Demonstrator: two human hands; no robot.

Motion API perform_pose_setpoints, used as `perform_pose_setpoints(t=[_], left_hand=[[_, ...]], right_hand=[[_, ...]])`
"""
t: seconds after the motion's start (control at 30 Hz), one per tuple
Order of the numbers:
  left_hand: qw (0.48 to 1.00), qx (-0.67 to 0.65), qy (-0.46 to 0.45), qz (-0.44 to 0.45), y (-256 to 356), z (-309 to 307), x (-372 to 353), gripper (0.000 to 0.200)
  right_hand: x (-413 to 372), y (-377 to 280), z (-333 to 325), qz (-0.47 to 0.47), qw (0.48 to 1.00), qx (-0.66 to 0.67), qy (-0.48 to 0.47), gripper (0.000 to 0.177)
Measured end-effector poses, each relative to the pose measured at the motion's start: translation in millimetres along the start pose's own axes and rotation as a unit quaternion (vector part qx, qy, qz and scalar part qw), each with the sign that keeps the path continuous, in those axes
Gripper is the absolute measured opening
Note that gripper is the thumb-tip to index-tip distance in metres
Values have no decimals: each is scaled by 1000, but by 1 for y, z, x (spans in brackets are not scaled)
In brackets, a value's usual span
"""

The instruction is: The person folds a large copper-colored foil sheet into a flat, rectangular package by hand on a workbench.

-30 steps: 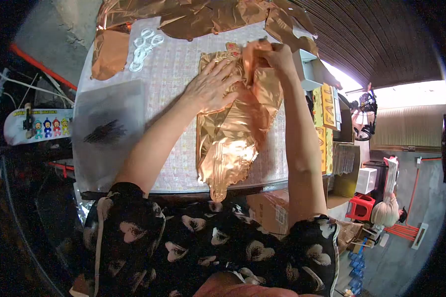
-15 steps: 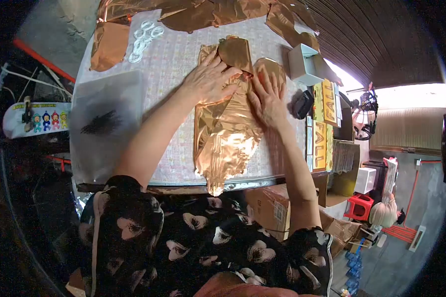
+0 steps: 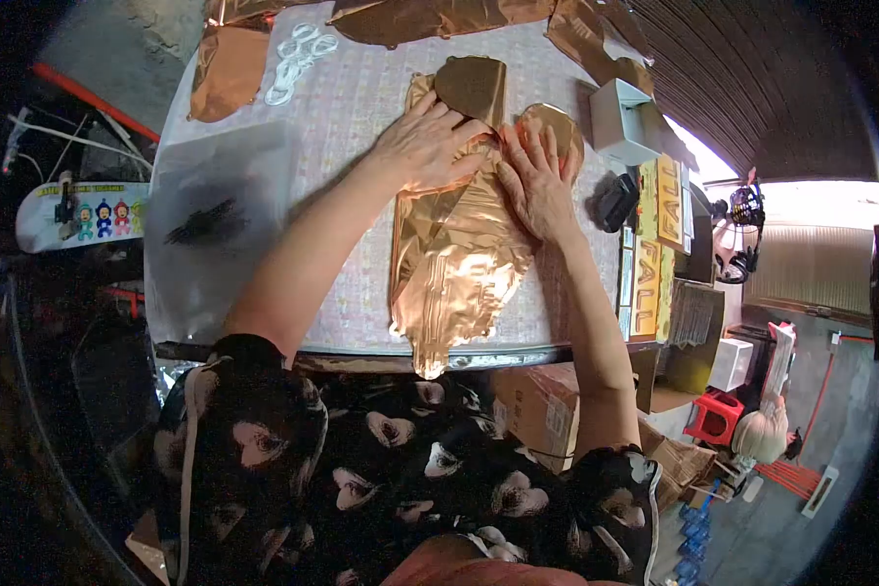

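A flat, shiny copper-coloured foil balloon [image 3: 464,278] lies on the table in front of me, partly folded, its narrow tail reaching the near edge. My left hand [image 3: 432,148] rests palm down across its upper left part, fingers spread over the foil. Beside it, my right hand [image 3: 540,186] lies flat with fingers stretched over a rounded lobe on the right. Between and above the hands a rounded flap [image 3: 471,86] of foil is folded over. The foil under both palms is hidden.
More copper foil balloons [image 3: 430,21] lie along the far edge. White looped ribbon coils [image 3: 301,61] sit at the far left, clear plastic bags [image 3: 227,181] at the left. On the right are a white open box [image 3: 620,127], a black object [image 3: 615,202] and yellow "FALL" packets [image 3: 648,283].
The camera view has shifted slightly. Both hands stay on the foil in nearly the same places, and the folded flap at the top looks a little flatter.
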State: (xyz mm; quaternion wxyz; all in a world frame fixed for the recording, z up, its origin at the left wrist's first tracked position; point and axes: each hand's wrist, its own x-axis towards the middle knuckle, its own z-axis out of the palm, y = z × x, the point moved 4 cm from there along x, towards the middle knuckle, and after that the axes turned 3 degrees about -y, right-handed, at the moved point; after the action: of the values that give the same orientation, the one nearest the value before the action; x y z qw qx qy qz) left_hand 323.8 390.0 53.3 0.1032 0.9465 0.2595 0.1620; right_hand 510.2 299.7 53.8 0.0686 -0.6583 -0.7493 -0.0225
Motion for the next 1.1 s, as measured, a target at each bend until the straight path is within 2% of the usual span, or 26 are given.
perform_pose_setpoints(t=[0.27,0.37,0.47,0.6,0.67,0.8,0.87,1.1], left_hand=[[999,10,33,3,0,-1,0,51],[1000,-1,14,-6,2,-3,0,51],[1000,-9,13,-7,0,-2,0,51],[1000,0,29,-1,1,-1,0,53],[1000,4,1,-17,-1,3,2,58],[1000,6,14,-18,-2,4,1,63],[1000,9,-8,-27,-2,6,1,66],[1000,17,3,-14,-2,3,2,67]], right_hand=[[3,-3,3,-1,999,25,-20,61],[4,-5,2,-21,999,17,20,62],[4,-8,0,-8,1000,15,-10,62],[5,-12,-4,-5,1000,-12,-5,63],[5,-13,-4,-5,1000,-15,1,64],[6,-11,-6,-33,995,-84,29,66],[8,-11,-9,-43,992,-111,37,66],[12,-12,-21,-70,986,-143,50,58]])
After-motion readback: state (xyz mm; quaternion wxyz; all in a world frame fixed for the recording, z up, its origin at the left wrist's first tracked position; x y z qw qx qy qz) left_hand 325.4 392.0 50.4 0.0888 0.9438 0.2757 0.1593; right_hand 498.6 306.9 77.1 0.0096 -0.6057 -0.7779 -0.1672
